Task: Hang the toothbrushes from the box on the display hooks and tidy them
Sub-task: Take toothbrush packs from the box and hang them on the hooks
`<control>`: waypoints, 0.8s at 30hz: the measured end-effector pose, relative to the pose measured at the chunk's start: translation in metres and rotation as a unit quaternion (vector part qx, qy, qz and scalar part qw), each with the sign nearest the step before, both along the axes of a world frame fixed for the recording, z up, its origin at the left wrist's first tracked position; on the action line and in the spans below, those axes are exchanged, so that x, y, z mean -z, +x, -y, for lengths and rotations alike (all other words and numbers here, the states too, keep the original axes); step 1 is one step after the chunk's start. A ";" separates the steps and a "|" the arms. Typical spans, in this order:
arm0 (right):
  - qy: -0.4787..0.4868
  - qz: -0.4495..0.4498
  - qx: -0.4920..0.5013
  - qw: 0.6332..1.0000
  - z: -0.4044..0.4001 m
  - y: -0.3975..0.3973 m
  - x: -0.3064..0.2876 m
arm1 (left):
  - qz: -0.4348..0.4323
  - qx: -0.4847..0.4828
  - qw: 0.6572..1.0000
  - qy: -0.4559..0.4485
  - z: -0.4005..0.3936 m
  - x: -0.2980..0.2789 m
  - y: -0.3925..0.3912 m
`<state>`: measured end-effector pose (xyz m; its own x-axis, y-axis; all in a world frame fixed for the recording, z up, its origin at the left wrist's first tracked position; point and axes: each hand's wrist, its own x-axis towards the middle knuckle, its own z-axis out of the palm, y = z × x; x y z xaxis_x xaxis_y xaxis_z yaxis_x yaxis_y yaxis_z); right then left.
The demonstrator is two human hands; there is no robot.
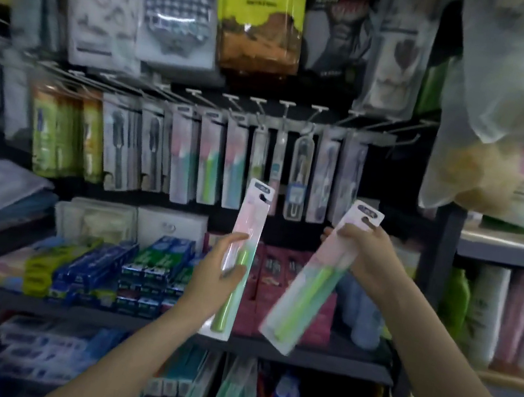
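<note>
My left hand (216, 275) grips a packaged toothbrush with a green handle (242, 257), held nearly upright, its hang-hole card at the top. My right hand (371, 260) grips a second green-handled toothbrush pack (312, 282) near its upper end, tilted with the card up and to the right. Both packs are below a row of metal display hooks (284, 112). Several toothbrush packs (212, 159) hang from those hooks. The box is not in view.
Boxed toothpaste (125, 272) and red packets (269, 271) fill the shelf below the hooks. More packs stand on the bottom shelf (236, 393). Larger packaged goods (259, 12) hang above. A plastic bag (515, 108) hangs at the upper right, bottles (489, 313) stand at right.
</note>
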<state>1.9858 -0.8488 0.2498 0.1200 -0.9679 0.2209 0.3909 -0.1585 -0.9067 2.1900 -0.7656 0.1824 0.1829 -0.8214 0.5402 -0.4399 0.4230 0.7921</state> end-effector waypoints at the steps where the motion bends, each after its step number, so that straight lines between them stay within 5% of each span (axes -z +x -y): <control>1: -0.005 -0.031 0.002 1.000 0.009 0.008 0.002 | -0.019 -0.021 1.000 0.003 0.003 0.000 0.008; 11: -0.203 -0.231 -0.036 0.951 0.042 0.124 -0.013 | -0.221 -0.187 0.957 0.023 0.006 -0.003 0.137; 14: -0.156 -0.282 -0.041 0.946 0.064 0.168 -0.016 | -0.214 -0.179 0.960 0.018 0.011 -0.006 0.164; 18: -0.143 -0.421 -0.082 0.892 0.080 0.219 -0.035 | -0.177 -0.152 0.972 0.014 0.022 -0.017 0.200; 24: -0.204 -0.435 0.027 0.877 0.111 0.275 -0.081 | -0.121 -0.098 0.988 0.004 0.052 -0.037 0.245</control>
